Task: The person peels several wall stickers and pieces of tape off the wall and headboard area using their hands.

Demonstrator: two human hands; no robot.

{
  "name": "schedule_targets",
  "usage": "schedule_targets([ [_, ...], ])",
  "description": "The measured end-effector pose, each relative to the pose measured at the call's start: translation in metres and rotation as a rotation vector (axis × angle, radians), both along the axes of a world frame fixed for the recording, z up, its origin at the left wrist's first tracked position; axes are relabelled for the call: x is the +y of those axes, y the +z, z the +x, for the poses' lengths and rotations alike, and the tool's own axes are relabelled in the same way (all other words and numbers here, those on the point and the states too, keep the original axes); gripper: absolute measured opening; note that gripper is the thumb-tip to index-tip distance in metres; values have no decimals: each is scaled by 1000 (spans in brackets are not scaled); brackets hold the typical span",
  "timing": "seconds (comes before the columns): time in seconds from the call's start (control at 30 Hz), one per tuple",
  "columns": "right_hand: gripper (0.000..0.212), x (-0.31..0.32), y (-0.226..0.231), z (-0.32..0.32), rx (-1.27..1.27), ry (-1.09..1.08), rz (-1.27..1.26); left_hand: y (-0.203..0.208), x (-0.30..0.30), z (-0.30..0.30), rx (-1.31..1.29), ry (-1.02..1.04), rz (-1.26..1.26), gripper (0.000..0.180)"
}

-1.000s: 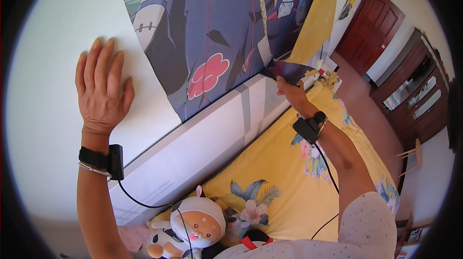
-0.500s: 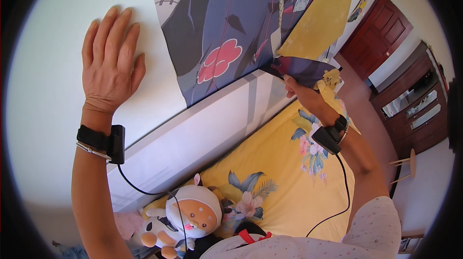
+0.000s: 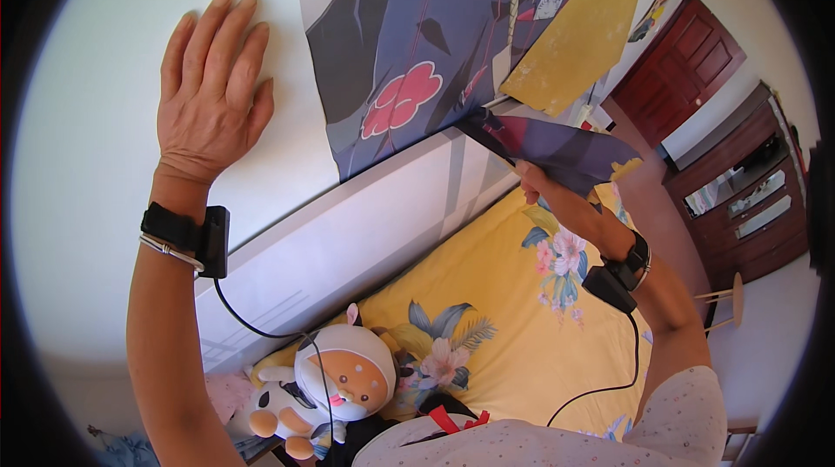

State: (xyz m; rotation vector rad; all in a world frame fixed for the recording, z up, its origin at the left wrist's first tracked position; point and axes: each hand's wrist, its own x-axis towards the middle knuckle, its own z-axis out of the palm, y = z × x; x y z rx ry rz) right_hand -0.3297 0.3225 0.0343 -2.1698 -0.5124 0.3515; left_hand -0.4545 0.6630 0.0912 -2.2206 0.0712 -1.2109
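Note:
My left hand (image 3: pixel 210 89) lies flat on the white wall (image 3: pixel 96 163), fingers stretched upward, left of a large cartoon poster (image 3: pixel 409 41). The poster shows a dark robe with a red cloud and hangs on the wall above the headboard. Its right side has come away and folds over, showing a yellowish back (image 3: pixel 578 41). My right hand (image 3: pixel 532 182) is closed on the edge of a loose dark flap (image 3: pixel 561 147) of poster, low on the right; the thumb shows, the other fingers are partly hidden. That flap has a ragged yellowish end.
Below the poster runs a white headboard (image 3: pixel 348 197). A yellow flowered bedsheet (image 3: pixel 504 267) covers the bed in front of me. A plush toy (image 3: pixel 348 371) sits at lower left, with a black cable across it. Farther right are a dark red door (image 3: pixel 683 58), a dark cabinet (image 3: pixel 739 176) and a round stool (image 3: pixel 737 300).
My right hand has moved slightly down with the flap, which now stretches farther out to the right. The left hand stays flat on the wall; the view has shifted slightly.

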Motion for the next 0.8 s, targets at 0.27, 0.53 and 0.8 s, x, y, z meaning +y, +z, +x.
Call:
schedule_targets([
  [0.27,37,-1,6,-27,-25,74,31,0,-1,0,-26,-30,-25,40],
  [0.53,37,3,29,-60,-58,109,-32,2,-6,-1,-9,-11,-12,43],
  [0.8,33,0,37,-94,12,56,-50,5,-7,-4,12,-50,-45,43],
])
